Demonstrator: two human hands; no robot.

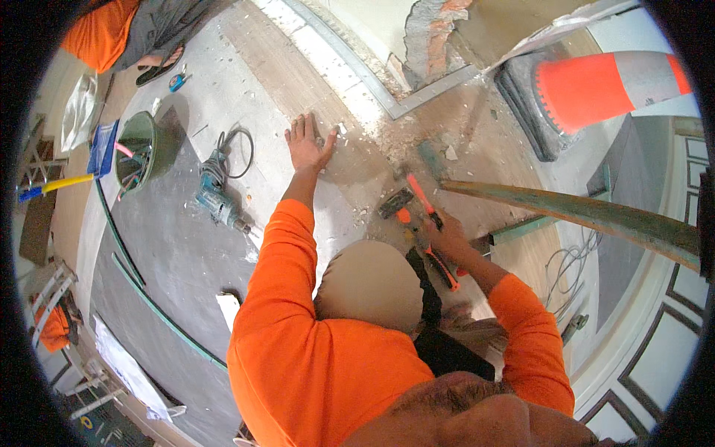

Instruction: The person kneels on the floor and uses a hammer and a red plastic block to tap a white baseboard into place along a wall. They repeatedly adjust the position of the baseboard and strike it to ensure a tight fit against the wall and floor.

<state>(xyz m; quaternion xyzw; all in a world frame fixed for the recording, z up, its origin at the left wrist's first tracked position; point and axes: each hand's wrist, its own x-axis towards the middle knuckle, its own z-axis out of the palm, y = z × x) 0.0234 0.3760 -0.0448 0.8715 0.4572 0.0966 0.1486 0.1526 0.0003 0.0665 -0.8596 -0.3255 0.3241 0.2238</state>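
My left hand [307, 147] lies flat on the dusty floor, fingers spread, beside small bits of rubble. In my right hand [449, 240] is a slim red-and-black hand tool [419, 192], pointing away from me; its exact kind and its far tip are unclear. Just left of that tool rests a hammer head [395, 202], dark and dusty, with an orange part below it. A black-and-orange handle [443, 270] shows under my right wrist; whether it belongs to the hammer I cannot tell.
A long wooden plank [581, 212] runs in from the right. An orange traffic cone [588, 86] stands at the far right. Leftward are a corded drill [216, 190], a dark bucket [137, 149] and a blue dustpan [103, 149]. Another person's foot [158, 61] shows at the far left.
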